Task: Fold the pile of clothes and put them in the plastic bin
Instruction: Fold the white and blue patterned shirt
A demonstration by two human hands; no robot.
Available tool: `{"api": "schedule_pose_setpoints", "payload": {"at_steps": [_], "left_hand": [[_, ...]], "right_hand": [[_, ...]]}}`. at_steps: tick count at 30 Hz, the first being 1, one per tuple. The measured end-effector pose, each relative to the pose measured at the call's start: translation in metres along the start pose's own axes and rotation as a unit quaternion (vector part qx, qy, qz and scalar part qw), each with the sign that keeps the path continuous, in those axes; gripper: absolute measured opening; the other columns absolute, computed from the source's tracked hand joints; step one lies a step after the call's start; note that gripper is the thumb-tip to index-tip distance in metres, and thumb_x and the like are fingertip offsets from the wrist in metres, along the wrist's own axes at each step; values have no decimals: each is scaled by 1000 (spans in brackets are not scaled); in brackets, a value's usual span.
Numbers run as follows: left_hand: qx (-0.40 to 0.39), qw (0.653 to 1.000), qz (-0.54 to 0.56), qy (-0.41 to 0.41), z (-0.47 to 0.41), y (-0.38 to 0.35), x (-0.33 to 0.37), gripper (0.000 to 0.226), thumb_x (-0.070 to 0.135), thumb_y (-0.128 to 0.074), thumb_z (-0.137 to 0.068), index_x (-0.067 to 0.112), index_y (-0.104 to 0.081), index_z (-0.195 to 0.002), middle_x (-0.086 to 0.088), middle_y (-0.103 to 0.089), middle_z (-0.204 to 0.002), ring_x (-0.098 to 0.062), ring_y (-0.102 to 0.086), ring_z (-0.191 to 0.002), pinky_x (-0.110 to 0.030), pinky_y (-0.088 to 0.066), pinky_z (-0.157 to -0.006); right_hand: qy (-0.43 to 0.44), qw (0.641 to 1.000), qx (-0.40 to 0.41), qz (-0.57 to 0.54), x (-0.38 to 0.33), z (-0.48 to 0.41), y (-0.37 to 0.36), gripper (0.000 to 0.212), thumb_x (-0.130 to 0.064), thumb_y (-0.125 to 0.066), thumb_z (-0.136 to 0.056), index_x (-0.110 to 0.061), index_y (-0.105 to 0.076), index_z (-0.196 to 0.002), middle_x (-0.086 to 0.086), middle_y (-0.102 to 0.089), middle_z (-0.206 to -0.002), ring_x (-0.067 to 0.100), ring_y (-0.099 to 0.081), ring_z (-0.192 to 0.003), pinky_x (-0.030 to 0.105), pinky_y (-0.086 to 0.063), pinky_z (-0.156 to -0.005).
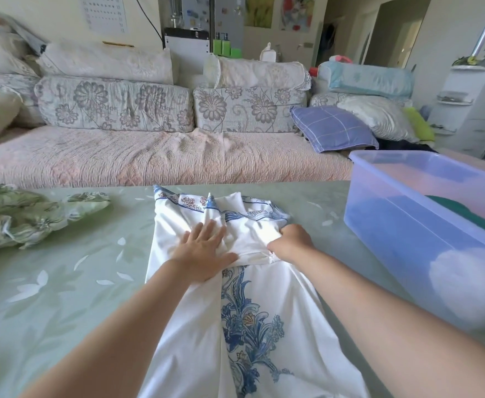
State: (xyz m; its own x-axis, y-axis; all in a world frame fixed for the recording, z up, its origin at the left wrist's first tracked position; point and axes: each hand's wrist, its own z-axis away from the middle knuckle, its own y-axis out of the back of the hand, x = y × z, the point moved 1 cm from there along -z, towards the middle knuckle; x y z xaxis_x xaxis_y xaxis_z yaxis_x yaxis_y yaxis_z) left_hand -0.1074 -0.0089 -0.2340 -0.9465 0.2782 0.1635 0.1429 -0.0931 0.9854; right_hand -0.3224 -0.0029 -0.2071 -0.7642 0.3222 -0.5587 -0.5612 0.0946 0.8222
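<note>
White blue-floral garment (252, 326) flat, partly folded

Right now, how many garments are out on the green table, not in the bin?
2: the white blue-flowered garment in the middle under both hands, and the crumpled green floral garment at the left edge, which may hide more.

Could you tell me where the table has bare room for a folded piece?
Bare tablecloth lies between the green pile and the white garment, widest near you. Only a narrow strip separates garment and bin. Both hands, left and right, crowd the middle.
</note>
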Motion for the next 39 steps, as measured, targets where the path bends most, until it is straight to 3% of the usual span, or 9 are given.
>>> {"api": "schedule_pose_setpoints", "payload": {"at_steps": [6, 14, 18, 22, 25, 28, 31, 35, 39], "left_hand": [[15, 992, 119, -28, -1, 10, -1, 57, 31, -42, -101, 32, -20, -154, -8, 0, -164, -31, 0, -151, -48, -9, -122], [191, 782, 583, 109, 4, 65, -32, 40, 35, -42, -96, 23, -55, -132, -15, -61, -127, -32, -59, -114, -42, -48, -99], [220, 827, 498, 139, 15, 59, -58, 35, 28, -43, -100, 21, -59, -131, -10, -64, -121, -27, -59, -112, -31, -43, -90], [157, 915, 352, 118, 19, 48, -73, 33, 36, -58, -94, 31, -64, -126, -6, -60, -127, -22, -61, -107, -26, -45, -85], [101, 951, 268, 114, 19, 43, -69, 47, 38, -66, -86, 38, -58, -132, -4, -56, -129, -21, -58, -112, -25, -44, -84], [113, 950, 264, 120, 13, 44, -63, 58, 28, -61, -87, 33, -45, -143, -5, -62, -127, -24, -58, -114, -25, -44, -84], [118, 948, 272, 120, 7, 45, -59, 64, 27, -61, -87, 28, -39, -146, -6, -63, -125, -26, -59, -114, -30, -48, -90], [174, 920, 316, 151, 2, 49, -56, 8, 26, -60, -87, 22, -64, -92, -5, -62, -84, -29, -62, -92, -27, -39, -64], [229, 854, 388, 262, -2, 51, -86, 23, 14, -52, -91, 14, -63, -111, -13, -67, -103, -32, -62, -104, -28, -42, -74]], "right_hand": [[112, 989, 56, -82, -36, 21, 6, 32, -12, -59, -81, -24, -66, -110, -1, -70, -110, 23, -63, -98, 25, -42, -74], [324, 943, -68, -32, -135, 64, -27, 23, -14, -52, -87, -24, -65, -102, -2, -70, -108, 18, -59, -99, 26, -41, -81], [258, 930, -254, -69, -156, 74, -46, 27, -9, -41, -89, -20, -63, -100, 18, -72, -88, 32, -69, -67, 36, -57, -54], [191, 969, -55, -146, -141, 46, -40, 30, -7, -43, -87, -25, -65, -83, 4, -71, -78, 22, -68, -53, 30, -53, -49], [244, 970, 16, -6, -125, 18, -37, 34, -7, -54, -84, -28, -60, -110, 3, -58, -121, 26, -65, -98, 27, -46, -78], [257, 959, -32, 117, -118, 2, -42, 65, -10, -60, -82, -29, -42, -142, 7, -44, -137, 28, -54, -121, 29, -44, -94], [263, 957, 7, 119, -122, -13, -45, 37, -6, -54, -84, -27, -66, -113, 9, -64, -124, 29, -58, -117, 28, -45, -83], [311, 945, 96, 41, -153, -21, -39, 27, -1, -51, -83, -18, -70, -93, 10, -68, -105, 32, -61, -101, 28, -38, -72], [412, 910, 29, 15, -195, -27, -42, 56, 5, -53, -88, -19, -51, -139, 11, -33, -154, 28, -43, -137, 28, -35, -105]]}}
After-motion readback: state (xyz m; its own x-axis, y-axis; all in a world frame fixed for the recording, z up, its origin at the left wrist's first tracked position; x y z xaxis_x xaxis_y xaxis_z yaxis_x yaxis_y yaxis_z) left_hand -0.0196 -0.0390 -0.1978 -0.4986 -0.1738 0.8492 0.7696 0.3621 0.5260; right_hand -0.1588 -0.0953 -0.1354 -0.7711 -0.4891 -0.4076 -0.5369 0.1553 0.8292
